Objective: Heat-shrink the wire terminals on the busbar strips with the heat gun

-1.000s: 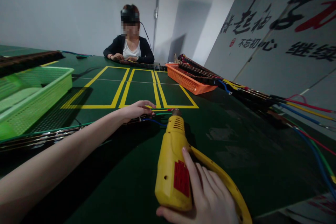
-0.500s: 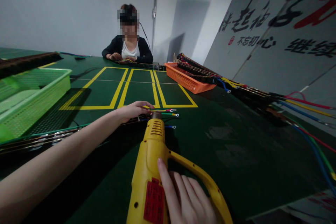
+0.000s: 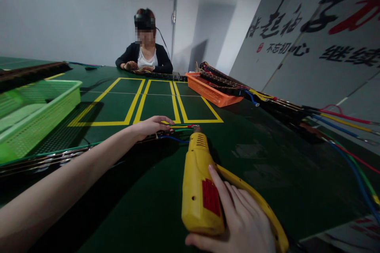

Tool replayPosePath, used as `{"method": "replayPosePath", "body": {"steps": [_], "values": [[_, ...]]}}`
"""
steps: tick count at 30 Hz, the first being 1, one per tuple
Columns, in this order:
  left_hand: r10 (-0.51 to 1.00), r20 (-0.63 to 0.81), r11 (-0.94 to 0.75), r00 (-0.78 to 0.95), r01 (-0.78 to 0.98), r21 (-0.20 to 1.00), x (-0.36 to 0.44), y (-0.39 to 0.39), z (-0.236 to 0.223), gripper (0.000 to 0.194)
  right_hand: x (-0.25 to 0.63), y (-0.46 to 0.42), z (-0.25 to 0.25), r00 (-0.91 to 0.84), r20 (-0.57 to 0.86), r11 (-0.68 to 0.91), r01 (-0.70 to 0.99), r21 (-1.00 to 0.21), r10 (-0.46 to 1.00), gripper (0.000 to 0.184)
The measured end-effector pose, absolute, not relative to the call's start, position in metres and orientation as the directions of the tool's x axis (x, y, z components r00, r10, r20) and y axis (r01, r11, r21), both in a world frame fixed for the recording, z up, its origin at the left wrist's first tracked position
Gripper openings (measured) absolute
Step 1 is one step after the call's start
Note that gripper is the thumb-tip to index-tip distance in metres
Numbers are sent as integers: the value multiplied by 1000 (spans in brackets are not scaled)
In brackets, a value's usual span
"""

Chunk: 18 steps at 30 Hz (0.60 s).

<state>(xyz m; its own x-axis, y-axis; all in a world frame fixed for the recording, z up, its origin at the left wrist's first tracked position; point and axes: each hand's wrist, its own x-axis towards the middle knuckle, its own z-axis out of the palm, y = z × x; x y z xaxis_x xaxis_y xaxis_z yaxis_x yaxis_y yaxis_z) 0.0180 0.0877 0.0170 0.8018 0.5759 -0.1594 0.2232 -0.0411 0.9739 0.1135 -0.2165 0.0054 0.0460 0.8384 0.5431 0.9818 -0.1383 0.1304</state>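
Table bears two baskets; right hand grips one heat gun.

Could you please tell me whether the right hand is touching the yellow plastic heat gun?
Touching. The head view shows the right hand with its index fingertip against the body of the yellow plastic heat gun.
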Motion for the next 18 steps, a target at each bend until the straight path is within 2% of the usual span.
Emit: {"method": "replayPosePath", "body": {"steps": [5, 10, 14, 16, 18], "values": [[570, -180, -4, 802, 221, 975, 18, 87, 18, 37, 122, -220, 1, 99, 544, -209, 967, 145, 833, 114], [582, -164, -24, 797, 219, 976, 18, 84, 21, 33, 114, -218, 1, 39, 561, -187, 960, 210, 827, 112], [582, -157, -37, 798, 218, 975, 19, 83, 21, 35, 98, -214, -4, -5, 541, -131, 968, 213, 841, 112], [584, -167, -24, 794, 223, 974, 19, 83, 20, 37, 88, -211, -7, -29, 532, -96, 974, 206, 846, 95], [592, -163, -28, 789, 223, 974, 19, 83, 19, 38, 77, -210, -11, -34, 538, -96, 973, 211, 842, 65]]}}
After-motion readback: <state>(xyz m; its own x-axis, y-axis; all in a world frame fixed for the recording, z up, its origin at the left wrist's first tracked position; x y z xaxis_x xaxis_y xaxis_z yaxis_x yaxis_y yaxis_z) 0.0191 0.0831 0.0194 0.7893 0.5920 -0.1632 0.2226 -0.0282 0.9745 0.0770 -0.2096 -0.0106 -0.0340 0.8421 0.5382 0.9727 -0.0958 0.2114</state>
